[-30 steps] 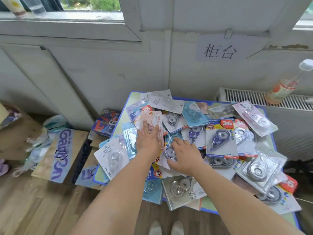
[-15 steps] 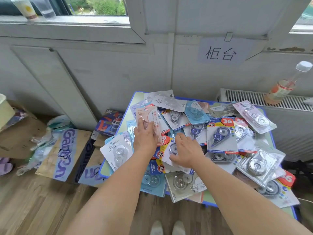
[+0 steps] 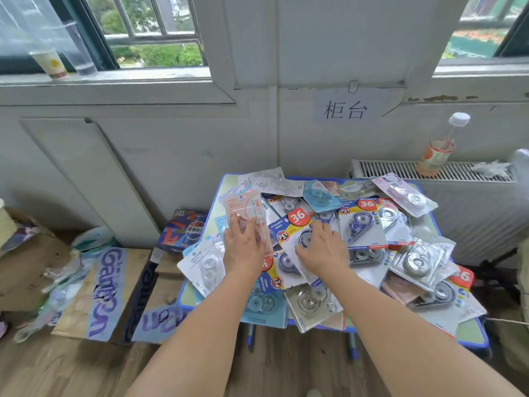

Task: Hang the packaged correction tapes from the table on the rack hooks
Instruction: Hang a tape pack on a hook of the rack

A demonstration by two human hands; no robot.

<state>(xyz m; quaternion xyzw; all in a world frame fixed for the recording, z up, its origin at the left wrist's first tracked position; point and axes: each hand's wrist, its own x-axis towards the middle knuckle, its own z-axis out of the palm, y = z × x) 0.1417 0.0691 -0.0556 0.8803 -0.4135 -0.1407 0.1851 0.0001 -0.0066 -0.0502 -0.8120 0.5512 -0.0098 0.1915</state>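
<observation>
Head view, left hand (image 3: 243,247): grips the pink pack (image 3: 246,213), tilted up near the table's (image 3: 472,336) left edge.
Right hand (image 3: 322,250): fingers spread flat, pressing the yellow-blue pack (image 3: 292,227) mid-pile.
Rack: unseen.
Advice: lift one pack, keeping its hang hole clear.

Both forearms were seen bare from the near edge of the view up to the wrists, with no sleeve reaching them. The left hand (image 3: 244,247) and the right hand (image 3: 323,249) were ungloved, and the fingernails were kept short.
</observation>
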